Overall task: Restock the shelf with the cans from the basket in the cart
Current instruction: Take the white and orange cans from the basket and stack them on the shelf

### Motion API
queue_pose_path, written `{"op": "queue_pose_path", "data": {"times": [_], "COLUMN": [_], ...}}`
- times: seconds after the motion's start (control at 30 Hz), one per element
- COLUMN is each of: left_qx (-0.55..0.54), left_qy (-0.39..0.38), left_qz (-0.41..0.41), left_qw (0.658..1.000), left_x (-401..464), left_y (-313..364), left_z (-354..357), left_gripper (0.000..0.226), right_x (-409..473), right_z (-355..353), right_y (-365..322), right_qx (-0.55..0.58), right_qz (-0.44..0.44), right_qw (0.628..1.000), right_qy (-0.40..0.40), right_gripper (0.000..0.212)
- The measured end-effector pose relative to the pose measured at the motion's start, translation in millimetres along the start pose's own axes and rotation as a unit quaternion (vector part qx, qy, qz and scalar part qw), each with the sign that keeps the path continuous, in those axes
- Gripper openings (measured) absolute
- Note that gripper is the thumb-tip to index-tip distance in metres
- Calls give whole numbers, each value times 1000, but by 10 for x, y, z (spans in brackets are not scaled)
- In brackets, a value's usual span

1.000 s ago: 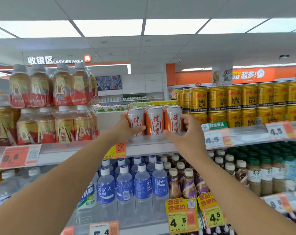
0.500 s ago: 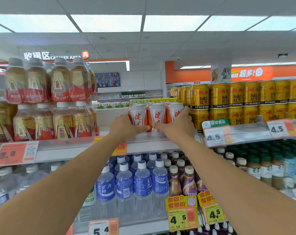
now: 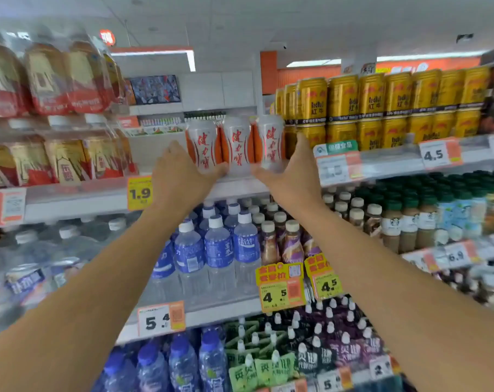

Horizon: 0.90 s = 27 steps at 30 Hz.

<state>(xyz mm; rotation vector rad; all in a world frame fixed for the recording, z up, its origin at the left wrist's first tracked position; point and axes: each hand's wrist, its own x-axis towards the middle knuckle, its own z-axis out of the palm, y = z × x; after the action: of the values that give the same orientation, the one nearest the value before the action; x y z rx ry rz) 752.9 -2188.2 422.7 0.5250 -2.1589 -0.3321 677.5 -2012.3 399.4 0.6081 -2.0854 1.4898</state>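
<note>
Three white-and-orange cans (image 3: 236, 145) squeezed in a row between my left hand (image 3: 180, 176) and right hand (image 3: 292, 174), just left of the gold Red Bull cans (image 3: 381, 106), over the shelf (image 3: 240, 188).

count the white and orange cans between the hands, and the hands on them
white and orange cans: 3
hands on the cans: 2, the left hand and the right hand
total: 5
</note>
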Motion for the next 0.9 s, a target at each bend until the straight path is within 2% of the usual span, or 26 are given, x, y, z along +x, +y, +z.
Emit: {"op": "queue_pose_path", "data": {"times": [0.07, 0.1, 0.17, 0.23, 0.27, 0.3, 0.37, 0.43, 0.5, 0.53, 0.6, 0.63, 0.73, 0.8, 0.9], "left_qx": [-96, -153, -231, -243, -236, -231, -237, -211, -161, -146, -122, -116, -138, -159, -177], "left_qy": [114, 100, -24, -206, -288, -363, -465, -545, -590, -595, -601, -603, -569, -533, -511], "left_qz": [93, 137, 162, 114, 95, 73, 56, 51, 45, 51, 77, 93, 130, 112, 54], "left_qw": [984, 974, 959, 941, 923, 900, 851, 810, 790, 788, 786, 784, 800, 824, 840], "left_x": [-522, -923, -1720, -2624, -3000, -3466, -4295, -4926, -5412, -5586, -5852, -5937, -6032, -6056, -6065], "left_y": [36, 46, 55, 102, 127, 108, 70, -47, -175, -231, -325, -381, -530, -709, -952], "left_z": [25, 218, 717, 1334, 1558, 1838, 2292, 2567, 2721, 2762, 2804, 2807, 2748, 2695, 2573], "left_gripper": [67, 54, 39, 37, 35, 32, 29, 37, 36, 36, 35, 34, 36, 35, 33], "right_x": [-439, -760, -1398, -2126, -2444, -2838, -3548, -4147, -4665, -4871, -5229, -5362, -5735, -5892, -5931], "right_z": [-243, -386, -617, -824, -890, -973, -1131, -1206, -1180, -1116, -879, -739, -356, -230, -269], "right_y": [186, 466, 1110, 1967, 2363, 2796, 3575, 4038, 4322, 4419, 4553, 4589, 4818, 4935, 4945], "right_qx": [27, 26, 1, -39, -58, -102, -220, -256, -243, -224, -176, -162, -195, -215, -182], "right_qz": [-55, -60, -16, 123, 207, 283, 352, 420, 442, 440, 425, 419, 387, 382, 395], "right_qw": [997, 997, 999, 991, 971, 937, 859, 783, 744, 744, 745, 742, 727, 733, 764], "right_qy": [39, 51, 33, -42, -102, -177, -299, -380, -438, -451, -484, -497, -533, -520, -477], "right_gripper": [85, 68, 40, 24, 20, 19, 25, 29, 29, 30, 73, 85, 101, 93, 64]}}
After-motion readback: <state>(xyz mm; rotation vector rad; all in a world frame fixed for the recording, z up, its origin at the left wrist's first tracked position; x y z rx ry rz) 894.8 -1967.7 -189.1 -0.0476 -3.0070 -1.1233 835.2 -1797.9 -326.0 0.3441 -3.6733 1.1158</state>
